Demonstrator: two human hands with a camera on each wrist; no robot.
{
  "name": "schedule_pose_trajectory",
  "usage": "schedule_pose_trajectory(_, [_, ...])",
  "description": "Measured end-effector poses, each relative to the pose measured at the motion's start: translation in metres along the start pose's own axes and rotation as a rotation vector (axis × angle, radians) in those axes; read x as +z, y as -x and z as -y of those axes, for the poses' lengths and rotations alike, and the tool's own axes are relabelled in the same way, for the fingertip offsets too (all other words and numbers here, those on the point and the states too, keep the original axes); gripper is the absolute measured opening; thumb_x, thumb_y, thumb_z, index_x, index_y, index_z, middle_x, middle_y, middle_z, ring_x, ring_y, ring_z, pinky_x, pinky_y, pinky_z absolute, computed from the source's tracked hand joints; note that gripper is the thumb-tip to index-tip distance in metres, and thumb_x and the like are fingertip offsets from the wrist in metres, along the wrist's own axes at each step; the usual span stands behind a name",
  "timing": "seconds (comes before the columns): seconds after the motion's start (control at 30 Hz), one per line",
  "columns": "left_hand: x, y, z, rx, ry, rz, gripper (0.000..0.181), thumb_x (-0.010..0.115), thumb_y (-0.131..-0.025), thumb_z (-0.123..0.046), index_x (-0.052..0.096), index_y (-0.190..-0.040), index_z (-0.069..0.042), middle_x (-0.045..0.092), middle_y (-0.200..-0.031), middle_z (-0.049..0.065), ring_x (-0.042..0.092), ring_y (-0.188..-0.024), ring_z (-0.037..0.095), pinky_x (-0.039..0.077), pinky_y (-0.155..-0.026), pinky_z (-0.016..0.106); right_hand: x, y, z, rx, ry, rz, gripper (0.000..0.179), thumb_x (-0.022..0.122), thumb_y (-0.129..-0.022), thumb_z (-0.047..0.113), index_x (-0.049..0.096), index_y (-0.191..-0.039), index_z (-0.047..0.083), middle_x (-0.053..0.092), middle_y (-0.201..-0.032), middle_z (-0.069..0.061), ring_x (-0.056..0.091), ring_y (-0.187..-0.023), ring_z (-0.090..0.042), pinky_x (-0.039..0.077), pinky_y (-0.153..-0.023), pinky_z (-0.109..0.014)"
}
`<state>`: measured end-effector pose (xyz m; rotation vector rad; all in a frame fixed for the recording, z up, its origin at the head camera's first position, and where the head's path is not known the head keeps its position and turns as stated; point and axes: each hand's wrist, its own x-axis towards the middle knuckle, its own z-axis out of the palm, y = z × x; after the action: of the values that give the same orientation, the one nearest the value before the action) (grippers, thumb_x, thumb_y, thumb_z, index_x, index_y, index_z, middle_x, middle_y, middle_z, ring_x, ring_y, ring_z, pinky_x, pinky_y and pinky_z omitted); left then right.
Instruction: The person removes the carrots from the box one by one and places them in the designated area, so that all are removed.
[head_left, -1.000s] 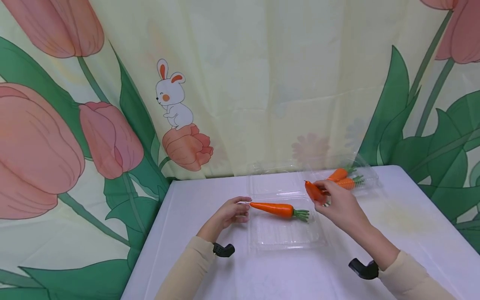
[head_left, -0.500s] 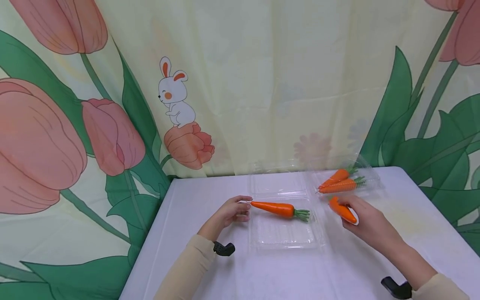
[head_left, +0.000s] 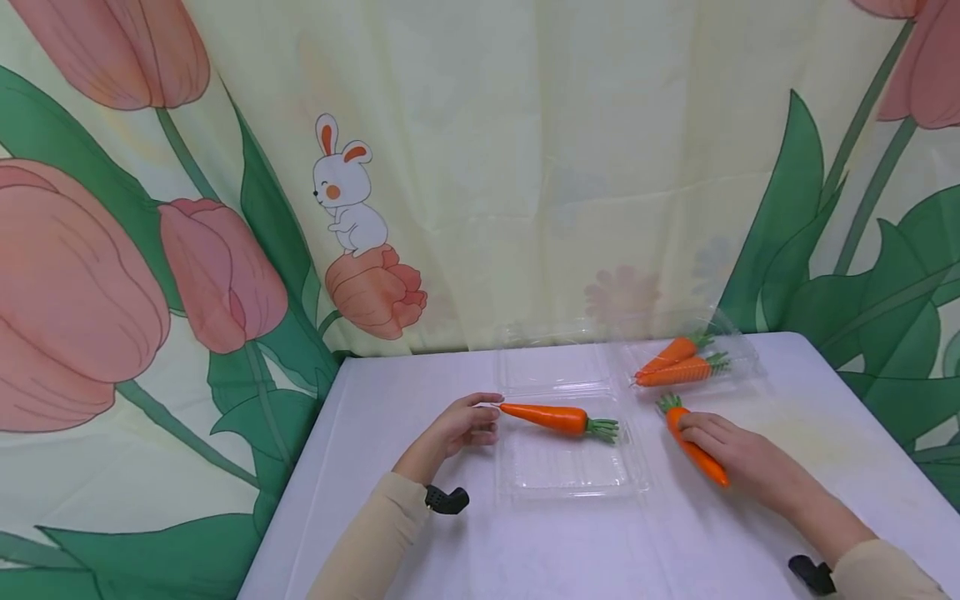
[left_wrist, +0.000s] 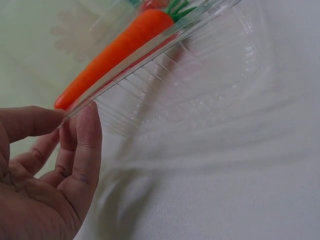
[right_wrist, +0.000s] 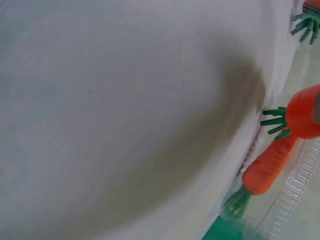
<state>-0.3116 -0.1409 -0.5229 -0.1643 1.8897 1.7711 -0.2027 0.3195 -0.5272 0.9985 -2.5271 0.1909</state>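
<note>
My left hand (head_left: 459,427) pinches the near-left rim of a clear plastic clamshell box (left_wrist: 185,100) between thumb and fingers. An orange carrot (head_left: 551,418) with green stalks lies across that box, its thin tip beside my left fingertips and its stalks to the right. Over the table to the right of the box, my right hand (head_left: 738,454) grips a second carrot (head_left: 708,464) around its body. The stalks of this carrot point away from me, its tip toward me. In the right wrist view its stalk end (right_wrist: 300,114) shows at the right edge, and most of the hand is hidden.
Behind the right hand, another clear plastic container (head_left: 750,367) holds two carrots (head_left: 678,372) side by side. Both containers stand on a white-covered table (head_left: 540,550). A curtain (head_left: 480,167) printed with tulips and a rabbit hangs close behind the table's far edge.
My right hand has moved right and toward me, away from the box, carrying its carrot. The carrot has turned so its stalks point away. My left hand stays on the box rim.
</note>
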Motion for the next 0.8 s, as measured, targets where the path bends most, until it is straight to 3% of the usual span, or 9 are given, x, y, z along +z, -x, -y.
schedule_pose_trajectory(0.1, [0.000,0.000,-0.001,-0.002,0.004,0.002,0.044,0.069,-0.098,-0.015,0.061,-0.141,-0.011,0.063,-0.112,0.011,0.064,-0.083,0.018,0.065,-0.077,0.031,0.001,0.003,-0.003,-0.040,0.016,0.005,0.068,0.089,-0.065,-0.002,0.068,-0.128,0.009,0.066,-0.131,-0.008,0.053,-0.120,-0.025,0.064,-0.082,-0.037])
schedule_pose_trajectory(0.17, [0.000,0.000,-0.001,-0.004,0.007,0.001,0.043,0.069,-0.098,-0.015,0.061,-0.141,-0.012,0.063,-0.112,0.011,0.064,-0.083,0.018,0.065,-0.077,0.031,0.003,0.005,-0.005,-0.088,0.021,-0.004,0.039,0.080,-0.089,0.011,0.070,-0.127,0.011,0.066,-0.130,-0.005,0.053,-0.121,-0.023,0.056,-0.098,-0.021])
schedule_pose_trajectory(0.23, [0.000,0.000,-0.001,-0.008,0.012,0.000,0.043,0.069,-0.098,-0.015,0.061,-0.141,-0.012,0.063,-0.112,0.011,0.064,-0.083,0.018,0.065,-0.076,0.030,0.006,0.006,-0.007,-0.141,0.012,-0.019,0.026,0.056,-0.107,0.025,0.072,-0.124,0.013,0.067,-0.128,-0.003,0.054,-0.120,-0.023,0.035,-0.112,-0.009])
schedule_pose_trajectory(0.33, [0.000,0.000,-0.001,-0.003,0.007,0.002,0.043,0.069,-0.098,-0.015,0.061,-0.141,-0.012,0.063,-0.113,0.011,0.064,-0.083,0.018,0.065,-0.076,0.031,0.011,0.010,-0.010,-0.181,-0.002,-0.038,0.069,0.011,-0.110,0.042,0.073,-0.121,0.015,0.067,-0.127,-0.001,0.054,-0.119,-0.023,0.006,-0.117,-0.005])
schedule_pose_trajectory(0.37, [0.001,0.000,-0.001,-0.003,0.007,0.003,0.043,0.069,-0.098,-0.015,0.061,-0.141,-0.012,0.063,-0.114,0.012,0.064,-0.083,0.018,0.065,-0.077,0.031,0.013,0.011,-0.010,-0.180,0.001,-0.038,0.070,0.010,-0.110,0.042,0.073,-0.121,0.016,0.067,-0.127,-0.001,0.054,-0.120,-0.022,0.014,-0.117,-0.004])
schedule_pose_trajectory(0.47, [0.001,0.000,0.000,0.001,0.004,0.007,0.043,0.069,-0.099,-0.016,0.061,-0.141,-0.012,0.063,-0.115,0.012,0.064,-0.083,0.018,0.065,-0.077,0.031,0.014,0.016,-0.013,-0.165,-0.002,0.018,0.060,0.021,-0.108,0.044,0.073,-0.123,0.019,0.065,-0.131,-0.002,0.049,-0.125,-0.019,0.048,-0.104,-0.014])
schedule_pose_trajectory(0.53, [0.001,0.000,0.000,0.001,0.006,0.006,0.043,0.068,-0.099,-0.016,0.061,-0.141,-0.012,0.063,-0.115,0.012,0.064,-0.082,0.017,0.065,-0.076,0.030,0.013,0.018,-0.015,-0.165,0.002,0.078,0.048,0.035,-0.106,0.043,0.072,-0.127,0.020,0.063,-0.135,-0.004,0.044,-0.129,-0.018,0.061,-0.089,-0.026])
schedule_pose_trajectory(0.67, [0.002,0.000,0.001,-0.006,0.007,0.000,0.043,0.068,-0.099,-0.015,0.061,-0.141,-0.012,0.063,-0.116,0.013,0.064,-0.082,0.018,0.065,-0.075,0.030,0.012,0.020,-0.016,-0.187,-0.004,0.165,0.035,0.065,-0.097,0.030,0.070,-0.131,0.019,0.061,-0.139,-0.006,0.037,-0.134,-0.017,0.064,-0.081,-0.035])
schedule_pose_trajectory(0.8, [0.001,0.001,0.002,-0.012,0.003,-0.008,0.042,0.068,-0.099,-0.015,0.062,-0.140,-0.013,0.063,-0.118,0.013,0.064,-0.082,0.018,0.065,-0.076,0.031,0.010,0.019,-0.015,-0.198,-0.015,0.192,0.042,0.076,-0.091,0.020,0.069,-0.133,0.020,0.059,-0.141,-0.006,0.034,-0.136,-0.016,0.064,-0.081,-0.035])
